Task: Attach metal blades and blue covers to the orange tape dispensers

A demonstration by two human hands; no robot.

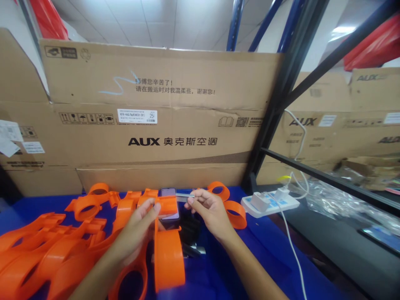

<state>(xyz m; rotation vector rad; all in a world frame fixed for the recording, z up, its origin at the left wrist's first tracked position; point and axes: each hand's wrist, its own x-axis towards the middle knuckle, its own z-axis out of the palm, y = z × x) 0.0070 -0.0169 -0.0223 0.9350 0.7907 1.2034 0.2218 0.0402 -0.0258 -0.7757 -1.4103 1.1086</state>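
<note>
My left hand (139,229) is closed around an orange plastic tape dispenser (169,260), whose wide ring hangs down toward me. Its flat upper end points right. Between the thumb and fingers of my right hand (210,210) is a thin metal strip with a toothed edge, a serrated blade (185,195). The blade lies just beyond the dispenser's upper end; I cannot tell whether they touch. Behind the dispenser is a phone (168,191), partly covered. Dark items (190,228) sit between my hands, too unclear to name.
Several more orange dispensers (34,258) are piled on the blue table surface (225,266) at left. Orange rings (235,214) lie beyond my right hand. At right are a white power strip (270,202) with cords and a dark rack post (265,137). A large cardboard box (175,158) walls the back.
</note>
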